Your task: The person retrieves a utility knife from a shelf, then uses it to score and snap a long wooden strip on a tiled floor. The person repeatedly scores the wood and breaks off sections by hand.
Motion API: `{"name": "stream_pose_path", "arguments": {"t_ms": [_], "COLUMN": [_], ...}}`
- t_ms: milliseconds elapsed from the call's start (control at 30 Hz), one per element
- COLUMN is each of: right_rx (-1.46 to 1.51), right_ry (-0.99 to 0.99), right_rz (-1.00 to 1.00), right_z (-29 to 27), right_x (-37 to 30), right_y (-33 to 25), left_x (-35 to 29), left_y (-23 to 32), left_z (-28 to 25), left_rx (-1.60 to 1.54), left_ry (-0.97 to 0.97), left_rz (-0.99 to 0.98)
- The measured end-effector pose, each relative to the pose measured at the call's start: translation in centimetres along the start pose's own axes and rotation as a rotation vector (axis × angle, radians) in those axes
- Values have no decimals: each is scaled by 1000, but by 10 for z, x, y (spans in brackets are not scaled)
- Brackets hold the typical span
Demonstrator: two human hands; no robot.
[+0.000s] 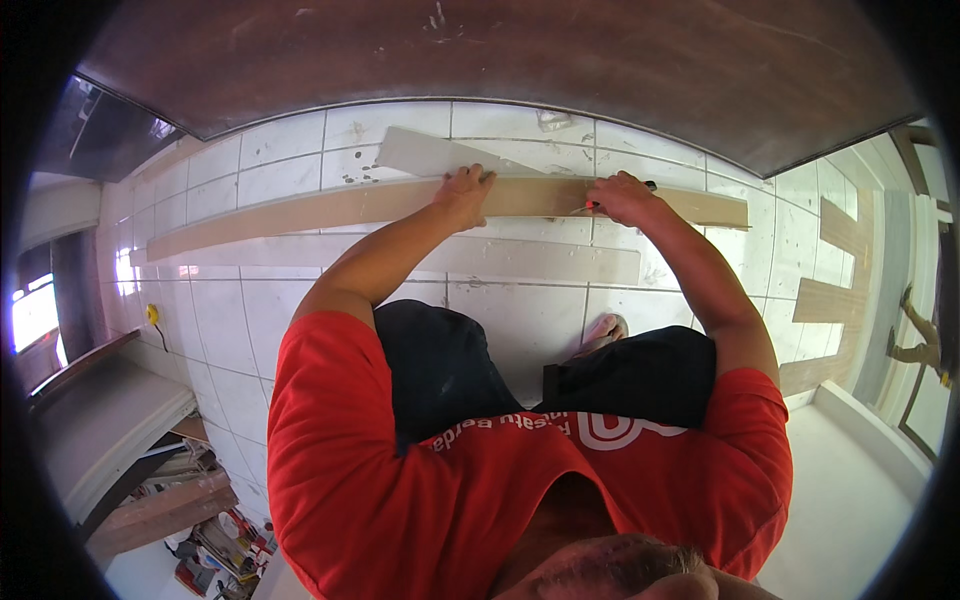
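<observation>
A long beige board (340,206) lies across the tiled floor in front of me. My left hand (464,197) grips it near the middle, fingers curled over its far edge. Toward the board's right end, my right hand (624,199) is closed on a utility knife (592,206) with an orange-and-black handle. The knife's tip points left, over the board; most of its handle is hidden in my fingers. Beyond the board lies a pale flat offcut (415,152), partly under its far edge. Nearer to me, a second pale strip (560,262) lies roughly parallel.
A large dark brown panel (500,50) borders the far side. A yellow tape measure (153,314) lies at left, above a cluttered pile of tools (225,550). Brown plank pieces (830,300) lie at right, near a white panel (850,480). Another person's legs (915,335) show at far right.
</observation>
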State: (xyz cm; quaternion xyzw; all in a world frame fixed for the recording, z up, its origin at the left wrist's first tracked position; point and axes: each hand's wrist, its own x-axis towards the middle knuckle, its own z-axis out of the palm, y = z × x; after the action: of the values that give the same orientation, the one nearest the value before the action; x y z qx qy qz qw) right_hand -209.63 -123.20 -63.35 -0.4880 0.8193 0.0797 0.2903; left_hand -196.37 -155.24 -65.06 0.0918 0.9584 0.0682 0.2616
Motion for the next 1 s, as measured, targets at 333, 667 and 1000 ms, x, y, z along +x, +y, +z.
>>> {"name": "stream_pose_path", "arguments": {"t_ms": [333,667,1000], "right_rx": [31,-21,47], "right_ry": [-30,-32,-6], "right_rz": [35,52,81], "right_z": [-9,-6,-5], "right_x": [2,-1,-13], "right_y": [-5,-13,-12], "left_x": [1,2,5], "left_y": [0,1,-5], "left_z": [-5,-8,-1], "left_rx": [1,25,3], "left_ry": [-36,-27,18], "left_rz": [-22,-19,-2]}}
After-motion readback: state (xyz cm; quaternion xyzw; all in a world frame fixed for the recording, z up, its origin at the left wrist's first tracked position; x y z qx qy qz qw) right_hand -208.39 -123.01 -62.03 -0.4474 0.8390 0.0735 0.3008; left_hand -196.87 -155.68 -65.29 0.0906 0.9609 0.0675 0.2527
